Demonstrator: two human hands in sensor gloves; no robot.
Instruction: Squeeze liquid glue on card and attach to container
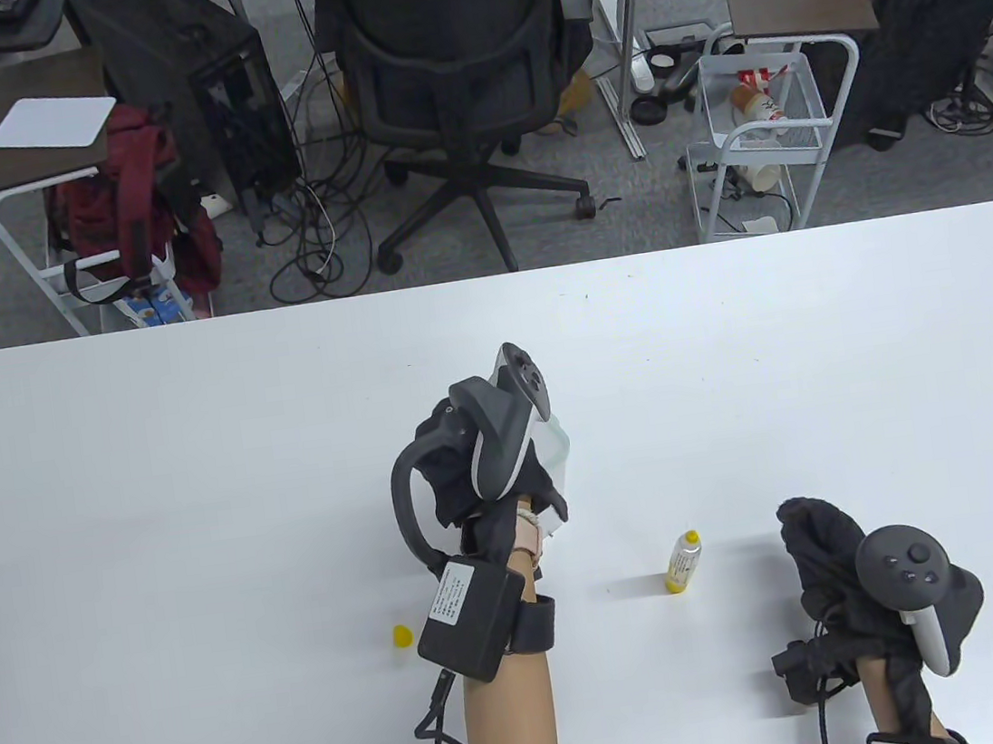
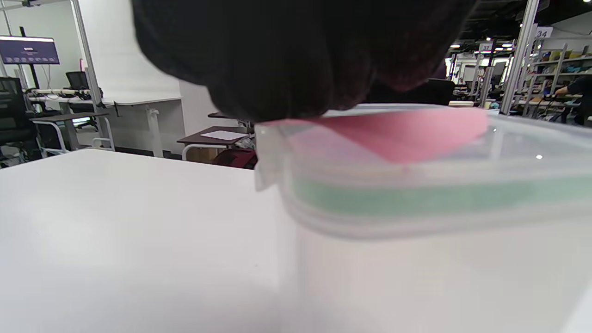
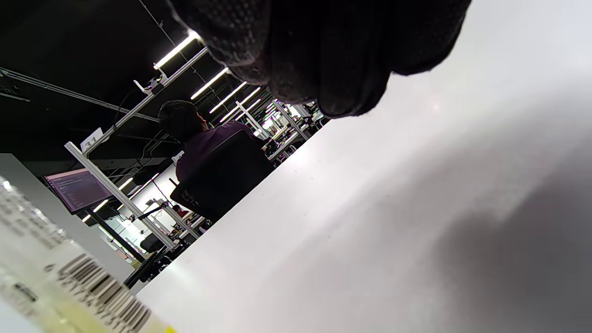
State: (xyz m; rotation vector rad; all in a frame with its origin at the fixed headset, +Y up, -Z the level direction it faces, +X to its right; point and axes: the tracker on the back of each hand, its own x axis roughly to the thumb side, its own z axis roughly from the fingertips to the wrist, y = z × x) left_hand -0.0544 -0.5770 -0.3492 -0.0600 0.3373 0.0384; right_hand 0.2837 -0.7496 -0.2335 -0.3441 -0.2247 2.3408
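A clear plastic container [image 1: 561,447] with a green-sealed lid [image 2: 416,194] stands mid-table, mostly hidden under my left hand [image 1: 465,477]. A pink card [image 2: 407,134] lies on the lid, and my left hand's fingers [image 2: 296,69] press down on its near part. The small glue bottle [image 1: 684,561] with a yellow tip and base lies on the table, right of the container; its label shows close up in the right wrist view [image 3: 55,277]. My right hand [image 1: 821,548] rests on the table right of the bottle, holding nothing.
A small yellow cap [image 1: 401,636] lies on the table left of my left forearm. The white table [image 1: 156,490] stretches wide on both sides. An office chair [image 1: 457,75] and carts stand beyond its far edge.
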